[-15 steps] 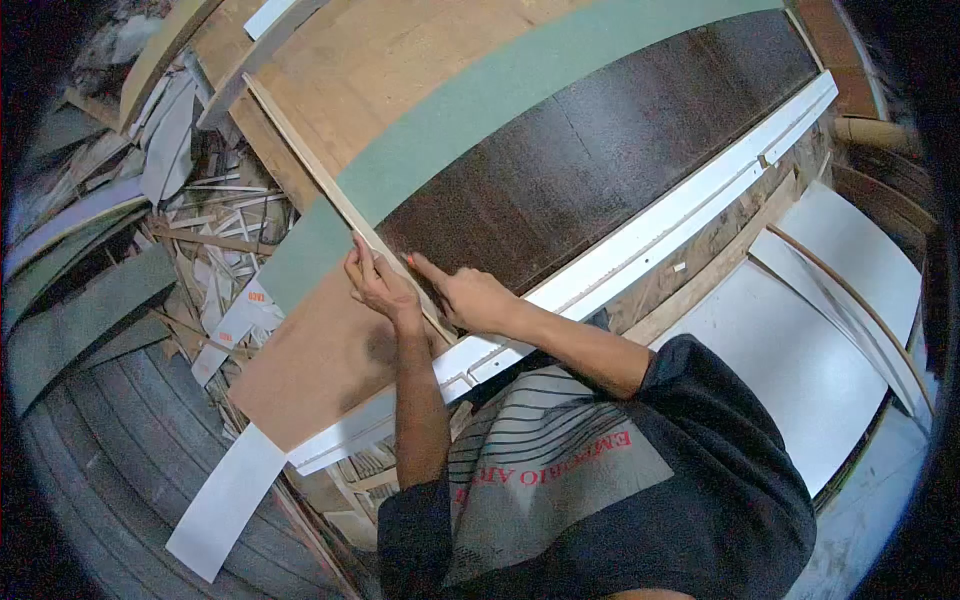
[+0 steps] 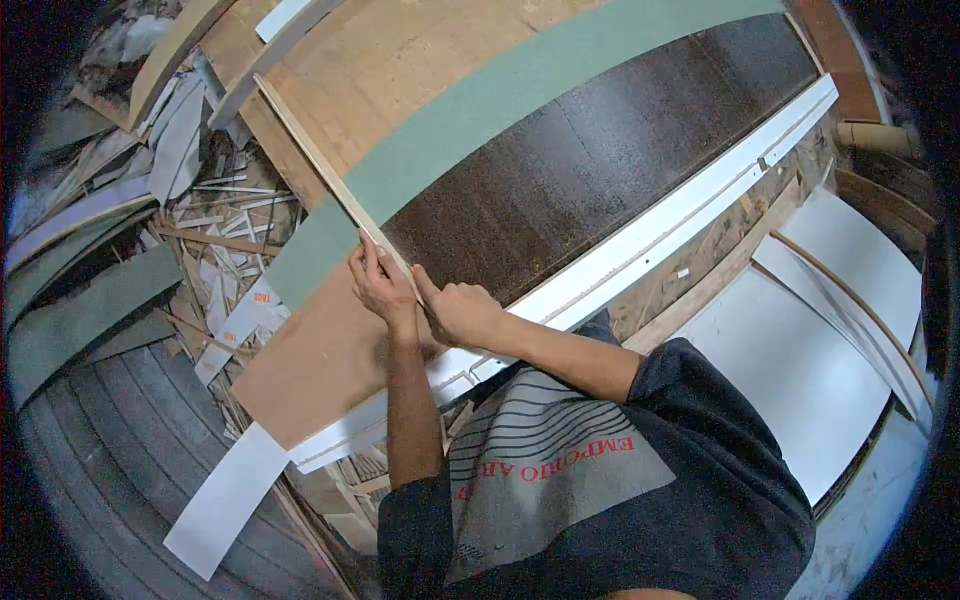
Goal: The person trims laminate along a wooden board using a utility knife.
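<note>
left fingers hold a wooden strip, its length running upper-left to lower-right, right fingers touching it, grip unclear.

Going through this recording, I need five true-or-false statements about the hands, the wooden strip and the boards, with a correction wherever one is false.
1. The left hand touches the wooden strip. True.
2. The right hand rests on the white sheet at the far right. False: it is at the wooden strip, next to the left hand.
3. The dark panel lies between the green board and the long white edge piece. True.
4. The green board shows only to the right of the wooden strip. False: it shows on both sides of it.
5. The lettering on the shirt is red. True.
</note>
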The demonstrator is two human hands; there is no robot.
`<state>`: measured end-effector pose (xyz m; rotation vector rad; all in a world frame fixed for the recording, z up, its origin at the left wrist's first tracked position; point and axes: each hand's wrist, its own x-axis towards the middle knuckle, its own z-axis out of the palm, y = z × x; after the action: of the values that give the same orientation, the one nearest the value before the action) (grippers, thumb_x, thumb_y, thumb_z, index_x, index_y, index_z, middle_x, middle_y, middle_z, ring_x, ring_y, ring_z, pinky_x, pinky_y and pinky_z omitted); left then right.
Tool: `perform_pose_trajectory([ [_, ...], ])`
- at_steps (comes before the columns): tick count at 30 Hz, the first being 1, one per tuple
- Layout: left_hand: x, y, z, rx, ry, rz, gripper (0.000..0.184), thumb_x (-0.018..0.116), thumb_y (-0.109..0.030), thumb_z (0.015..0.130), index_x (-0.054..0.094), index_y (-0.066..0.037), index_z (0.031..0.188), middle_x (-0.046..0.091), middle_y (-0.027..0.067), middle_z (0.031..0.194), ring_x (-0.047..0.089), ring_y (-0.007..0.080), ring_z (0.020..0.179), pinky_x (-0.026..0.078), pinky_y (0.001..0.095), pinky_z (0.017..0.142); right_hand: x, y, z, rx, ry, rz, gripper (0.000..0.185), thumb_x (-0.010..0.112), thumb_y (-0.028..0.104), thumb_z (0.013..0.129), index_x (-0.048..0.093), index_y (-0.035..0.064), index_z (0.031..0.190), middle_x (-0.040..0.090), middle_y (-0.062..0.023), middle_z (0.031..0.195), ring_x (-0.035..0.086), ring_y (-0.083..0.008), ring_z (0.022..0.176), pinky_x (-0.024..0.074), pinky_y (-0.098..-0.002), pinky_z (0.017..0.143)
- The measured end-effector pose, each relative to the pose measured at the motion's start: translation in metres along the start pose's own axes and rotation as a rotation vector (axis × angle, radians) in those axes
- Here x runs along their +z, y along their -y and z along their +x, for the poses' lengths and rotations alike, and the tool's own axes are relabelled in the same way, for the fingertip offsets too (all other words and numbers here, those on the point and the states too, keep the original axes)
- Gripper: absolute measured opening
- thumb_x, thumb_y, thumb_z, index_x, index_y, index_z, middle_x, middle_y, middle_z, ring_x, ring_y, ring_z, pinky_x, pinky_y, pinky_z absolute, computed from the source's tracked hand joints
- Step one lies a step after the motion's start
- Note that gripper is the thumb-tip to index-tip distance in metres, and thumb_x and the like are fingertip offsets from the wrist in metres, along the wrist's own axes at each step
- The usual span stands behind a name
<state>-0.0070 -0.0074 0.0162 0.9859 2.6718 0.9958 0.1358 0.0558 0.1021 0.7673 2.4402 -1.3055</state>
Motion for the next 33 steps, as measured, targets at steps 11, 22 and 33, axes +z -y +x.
perform_pose_trajectory([
  [11, 0.001, -0.004, 0.000, 0.042, -0.043, 0.078, 0.043, 0.057, -0.024, 0.097, 0.059, -0.009, 0.137, 0.060, 0.0078, 0.115, 0.060, 0.0244, 0.102, 0.041, 0.0416, 0.087, 0.030, 0.011, -0.042, 0.069, -0.028, -0.074, 0.067, 0.056, 0.013, 0.086, 0.030, -0.0130, 0.142, 0.069, -0.0248, 0.074, 0.070, -0.0390, 0.065, 0.0572, -0.0491, 0.057],
  [22, 0.001, -0.002, -0.002, 0.094, -0.117, 0.206, 0.046, 0.051, -0.036, 0.099, 0.058, -0.016, 0.139, 0.060, 0.0061, 0.112, 0.061, 0.0247, 0.096, 0.044, 0.0409, 0.089, 0.037, 0.014, -0.072, 0.129, 0.061, -0.100, 0.067, 0.053, 0.013, 0.087, 0.030, -0.0098, 0.145, 0.071, -0.0248, 0.088, 0.071, -0.0387, 0.076, 0.0575, -0.0488, 0.065],
  [33, -0.003, -0.002, -0.001, 0.041, -0.009, 0.142, 0.046, 0.050, -0.032, 0.099, 0.055, -0.016, 0.142, 0.059, 0.0066, 0.120, 0.058, 0.0260, 0.108, 0.040, 0.0426, 0.097, 0.015, 0.002, -0.034, 0.080, -0.160, -0.148, 0.072, 0.058, 0.020, 0.087, 0.029, 0.0007, 0.150, 0.070, -0.0243, 0.083, 0.071, -0.0393, 0.073, 0.0575, -0.0511, 0.063],
])
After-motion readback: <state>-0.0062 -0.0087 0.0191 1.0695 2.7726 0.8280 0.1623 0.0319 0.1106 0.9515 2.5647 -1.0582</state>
